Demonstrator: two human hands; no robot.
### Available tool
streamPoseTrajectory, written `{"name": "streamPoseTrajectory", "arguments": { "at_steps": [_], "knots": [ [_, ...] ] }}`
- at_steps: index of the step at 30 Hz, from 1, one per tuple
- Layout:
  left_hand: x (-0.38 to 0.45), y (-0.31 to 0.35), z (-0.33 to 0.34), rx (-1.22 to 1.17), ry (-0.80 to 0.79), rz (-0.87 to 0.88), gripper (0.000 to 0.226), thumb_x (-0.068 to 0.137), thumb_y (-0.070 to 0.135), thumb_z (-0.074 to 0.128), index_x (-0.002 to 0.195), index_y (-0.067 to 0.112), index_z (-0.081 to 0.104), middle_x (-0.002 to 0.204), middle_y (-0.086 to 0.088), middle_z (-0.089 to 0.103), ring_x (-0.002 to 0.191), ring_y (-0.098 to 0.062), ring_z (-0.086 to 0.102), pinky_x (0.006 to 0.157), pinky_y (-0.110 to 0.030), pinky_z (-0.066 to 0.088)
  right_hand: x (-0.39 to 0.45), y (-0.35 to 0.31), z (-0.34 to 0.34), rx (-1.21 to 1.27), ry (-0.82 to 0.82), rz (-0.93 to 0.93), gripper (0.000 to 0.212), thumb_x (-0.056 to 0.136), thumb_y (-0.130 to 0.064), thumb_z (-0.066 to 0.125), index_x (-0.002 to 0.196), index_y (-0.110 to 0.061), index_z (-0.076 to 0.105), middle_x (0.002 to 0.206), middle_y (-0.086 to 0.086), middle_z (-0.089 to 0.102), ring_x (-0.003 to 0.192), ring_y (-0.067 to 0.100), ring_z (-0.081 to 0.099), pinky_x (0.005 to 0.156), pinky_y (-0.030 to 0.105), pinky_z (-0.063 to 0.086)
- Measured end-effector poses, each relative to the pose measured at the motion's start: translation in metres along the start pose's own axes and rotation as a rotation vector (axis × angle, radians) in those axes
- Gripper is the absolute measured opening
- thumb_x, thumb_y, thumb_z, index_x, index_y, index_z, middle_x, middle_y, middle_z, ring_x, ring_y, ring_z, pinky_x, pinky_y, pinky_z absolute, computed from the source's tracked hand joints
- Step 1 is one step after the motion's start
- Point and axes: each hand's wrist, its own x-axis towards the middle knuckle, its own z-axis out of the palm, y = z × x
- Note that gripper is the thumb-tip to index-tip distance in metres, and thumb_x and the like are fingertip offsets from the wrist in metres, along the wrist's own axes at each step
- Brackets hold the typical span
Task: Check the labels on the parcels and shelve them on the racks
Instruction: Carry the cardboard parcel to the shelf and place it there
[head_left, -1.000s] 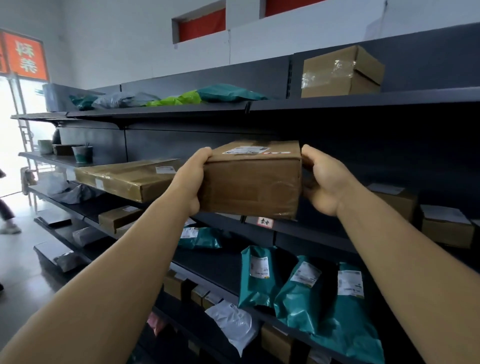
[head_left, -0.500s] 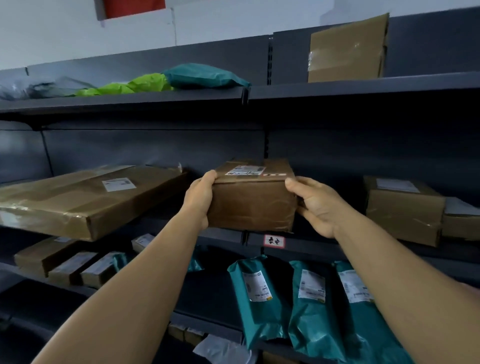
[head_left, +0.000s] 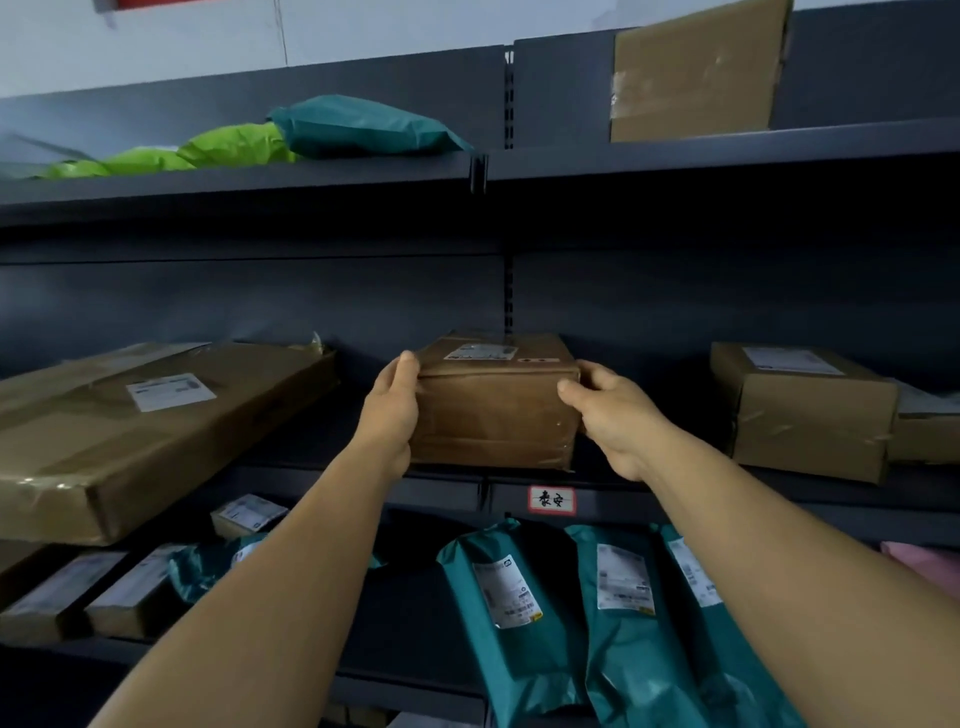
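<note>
A brown taped cardboard box (head_left: 493, 410) with a white label on top rests on the middle shelf (head_left: 675, 493) of the dark grey rack. My left hand (head_left: 392, 410) grips its left side. My right hand (head_left: 613, 410) holds its right side, thumb on the front corner. The box sits at the shelf's front edge, above a small red-framed shelf tag (head_left: 551, 500).
A long flat carton (head_left: 130, 431) lies to the left on the same shelf; two brown boxes (head_left: 805, 410) stand to the right. Teal mailer bags (head_left: 613, 613) lean on the shelf below. Green and teal bags (head_left: 311, 135) and a box (head_left: 696, 73) sit on the top shelf.
Both hands have carried the box forward and set it down on the middle shelf. The view has moved closer to the rack.
</note>
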Motion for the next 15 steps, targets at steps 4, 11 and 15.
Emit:
{"name": "streamPoseTrajectory", "arguments": {
  "at_steps": [4,11,15],
  "knots": [
    [0.014,-0.004,-0.012,0.061,0.005,0.008,0.062,0.094,0.063,0.041,0.150,0.036,0.043,0.148,-0.007,0.052,0.134,-0.032,0.051,0.114,-0.054,0.040,0.004,0.002,0.010,-0.116,0.018,-0.010,0.051,0.095,-0.023,0.058,0.143,-0.027,0.043,0.127,0.003,0.061,0.108,0.018,0.060,0.102,0.036,0.045],
    [0.003,-0.011,-0.015,0.123,0.037,0.076,0.054,0.103,0.054,0.036,0.152,0.033,0.039,0.149,-0.007,0.048,0.133,-0.032,0.049,0.113,-0.052,0.042,0.002,0.012,0.012,-0.179,0.033,0.037,0.059,0.092,-0.022,0.061,0.146,-0.027,0.039,0.133,0.006,0.059,0.115,0.023,0.059,0.103,0.044,0.046],
    [-0.005,-0.010,-0.012,0.205,0.055,0.103,0.056,0.104,0.050,0.035,0.156,0.029,0.035,0.152,-0.007,0.046,0.135,-0.030,0.047,0.114,-0.050,0.040,-0.001,0.012,0.007,-0.205,0.025,0.065,0.055,0.093,-0.022,0.059,0.145,-0.026,0.041,0.130,0.005,0.061,0.113,0.022,0.058,0.104,0.042,0.044]
  ]
}}
